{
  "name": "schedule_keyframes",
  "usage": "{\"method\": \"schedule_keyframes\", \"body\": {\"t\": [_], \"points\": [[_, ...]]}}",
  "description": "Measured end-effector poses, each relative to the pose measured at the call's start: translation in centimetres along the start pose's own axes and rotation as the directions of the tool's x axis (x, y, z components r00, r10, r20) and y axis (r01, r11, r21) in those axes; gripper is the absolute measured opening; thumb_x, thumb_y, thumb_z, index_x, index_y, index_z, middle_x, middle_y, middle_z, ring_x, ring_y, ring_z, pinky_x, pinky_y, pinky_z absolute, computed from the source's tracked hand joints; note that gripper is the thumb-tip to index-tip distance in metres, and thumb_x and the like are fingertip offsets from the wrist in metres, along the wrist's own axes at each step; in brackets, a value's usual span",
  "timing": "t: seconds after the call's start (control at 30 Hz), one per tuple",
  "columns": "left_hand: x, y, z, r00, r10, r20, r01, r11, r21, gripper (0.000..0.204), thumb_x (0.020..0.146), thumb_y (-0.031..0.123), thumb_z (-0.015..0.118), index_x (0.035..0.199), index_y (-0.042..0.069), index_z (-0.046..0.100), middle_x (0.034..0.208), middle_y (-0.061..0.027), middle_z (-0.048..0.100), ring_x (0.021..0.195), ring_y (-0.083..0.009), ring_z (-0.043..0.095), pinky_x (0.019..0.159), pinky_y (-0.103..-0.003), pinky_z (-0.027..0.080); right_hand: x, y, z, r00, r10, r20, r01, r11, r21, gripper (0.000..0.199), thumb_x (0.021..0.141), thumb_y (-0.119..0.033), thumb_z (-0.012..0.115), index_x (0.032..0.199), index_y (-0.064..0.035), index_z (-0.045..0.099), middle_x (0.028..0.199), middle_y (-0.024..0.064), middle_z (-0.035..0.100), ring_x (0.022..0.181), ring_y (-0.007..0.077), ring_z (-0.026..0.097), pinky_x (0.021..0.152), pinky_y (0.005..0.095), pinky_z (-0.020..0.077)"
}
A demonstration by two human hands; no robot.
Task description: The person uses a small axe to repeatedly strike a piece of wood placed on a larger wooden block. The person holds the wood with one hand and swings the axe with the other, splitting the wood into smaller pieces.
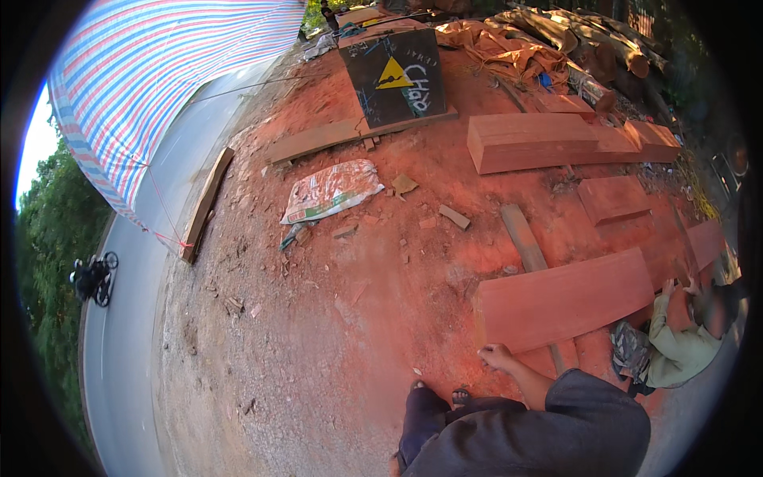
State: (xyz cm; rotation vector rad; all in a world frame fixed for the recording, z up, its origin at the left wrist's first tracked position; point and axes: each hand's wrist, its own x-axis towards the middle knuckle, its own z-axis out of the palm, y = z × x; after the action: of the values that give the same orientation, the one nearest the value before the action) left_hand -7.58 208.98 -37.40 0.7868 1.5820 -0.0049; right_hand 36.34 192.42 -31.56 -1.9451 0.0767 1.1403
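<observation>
R hand [499, 356] curled at red slab [564, 300] edge — L unseen.

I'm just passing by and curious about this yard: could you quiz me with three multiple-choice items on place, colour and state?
1. Where does the person's hand rest?
A. on the near end of the big plank
B. on the sack
C. on the dark board

2. What colour is the triangle on the dark board?
A. green
B. yellow
C. white

3. How is the sack lying?
A. hung up
B. standing upright
C. flat on the ground

Answers: 1 A, the fingers meet the plank's lower corner; 2 B, it shows yellow on black; 3 C, it lies crumpled on red dirt.
</observation>
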Motion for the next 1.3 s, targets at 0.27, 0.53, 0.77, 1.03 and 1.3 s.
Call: {"method": "schedule_keyframes", "body": {"t": [0.27,0.53,0.77,1.03,1.3], "points": [[11.0,17.5,-0.3,0.988,0.073,0.137,-0.092,0.987,0.135,0.036,0.101,0.031,0.048,0.126,0.006,0.058,0.111,-0.0167,0.068,0.087,-0.0317,0.069,0.068,-0.046,0.056,6.1,-1.7,1.0,0.925,0.308,-0.221,-0.294,0.951,0.092,0.026,0.092,-0.025,0.068,0.106,-0.0025,0.069,0.079,0.0074,0.068,0.066,0.0193,0.065,0.056,0.0386,0.0522],[20.3,42.8,1.1,0.955,0.114,0.272,-0.143,0.986,0.087,0.036,0.100,0.031,0.050,0.125,0.006,0.059,0.110,-0.0168,0.068,0.085,-0.0316,0.068,0.067,-0.046,0.056,13.1,3.4,7.1,0.963,-0.026,-0.267,-0.029,0.980,-0.199,0.026,0.089,-0.026,0.061,0.098,-0.0073,0.076,0.087,0.0145,0.074,0.082,0.0290,0.073,0.073,0.0395,0.0559],[30.0,57.8,7.9,0.889,0.044,0.456,-0.201,0.932,0.301,0.049,0.095,0.037,0.061,0.133,0.007,0.052,0.123,-0.0209,0.061,0.102,-0.0422,0.063,0.086,-0.063,0.050,22.1,-1.4,9.6,0.983,-0.115,-0.144,-0.011,0.741,-0.671,0.026,0.082,-0.034,0.068,0.093,-0.0135,0.079,0.090,0.0138,0.074,0.083,0.0353,0.072,0.075,0.0443,0.0571],[32.3,67.6,24.3,0.762,0.063,0.645,-0.639,-0.089,0.764,0.028,0.095,0.031,0.059,0.100,0.004,0.064,0.086,-0.0097,0.066,0.076,-0.0278,0.064,0.080,-0.052,0.048,31.6,-18.3,2.1,0.857,-0.113,-0.503,-0.021,0.967,-0.254,0.029,0.082,-0.041,0.066,0.099,-0.0208,0.079,0.095,0.0125,0.075,0.080,0.0317,0.071,0.072,0.0424,0.0570],[32.1,82.6,41.2,0.761,0.146,0.632,-0.604,0.513,0.610,0.032,0.095,0.031,0.061,0.099,0.000,0.069,0.081,-0.0060,0.066,0.068,-0.0189,0.061,0.062,-0.039,0.048,37.9,-31.8,-10.0,0.785,0.266,-0.559,-0.083,0.940,0.331,0.028,0.085,-0.029,0.068,0.096,-0.0037,0.073,0.081,0.0105,0.072,0.062,0.0216,0.068,0.062,0.0355,0.0553]]}}
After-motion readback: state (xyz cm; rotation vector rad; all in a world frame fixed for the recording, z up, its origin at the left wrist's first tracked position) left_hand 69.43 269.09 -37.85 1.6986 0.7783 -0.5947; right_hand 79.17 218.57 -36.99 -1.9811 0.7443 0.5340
